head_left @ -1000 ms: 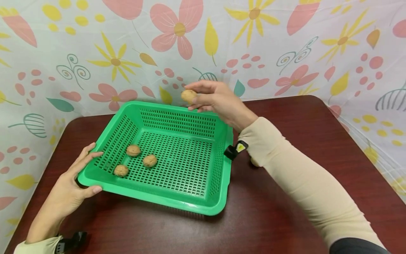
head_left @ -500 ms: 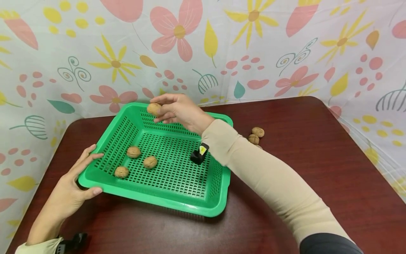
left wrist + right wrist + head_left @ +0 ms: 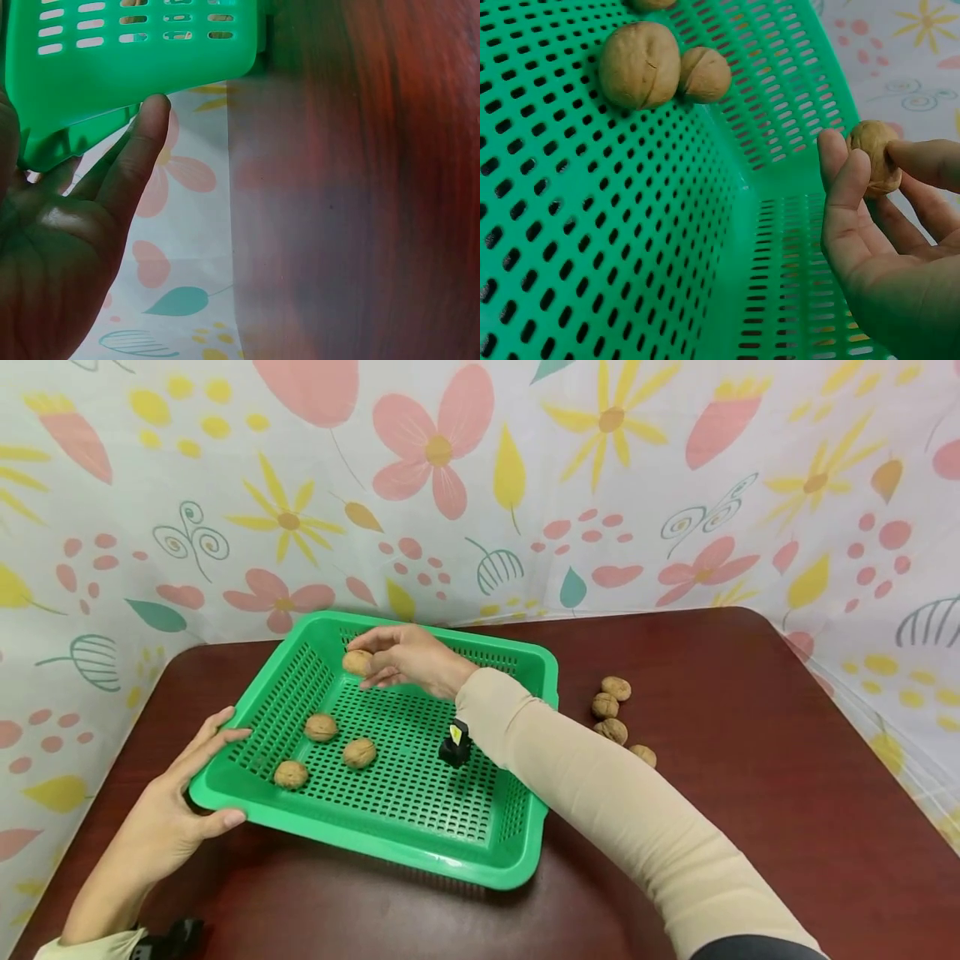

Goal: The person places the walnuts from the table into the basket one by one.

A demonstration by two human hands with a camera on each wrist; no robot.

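Note:
In the head view a green plastic basket with slotted walls stands on the table. My left hand holds its left corner, fingers over the left rim and thumb at the near rim. My right hand is inside the basket near the back left corner, pinching a walnut between thumb and fingertips, above the basket floor. Lower in the basket lie a walnut, a second walnut and a third walnut, towards the left side.
Right of the basket, several walnuts lie in a rough line on the dark red-brown table, partly behind the right sleeve. A flower-printed cloth hangs behind the table.
My right hand has carried the walnut left from above the basket's back rim, then down into the basket. The walnuts on the table have come into view. The left hand keeps its place.

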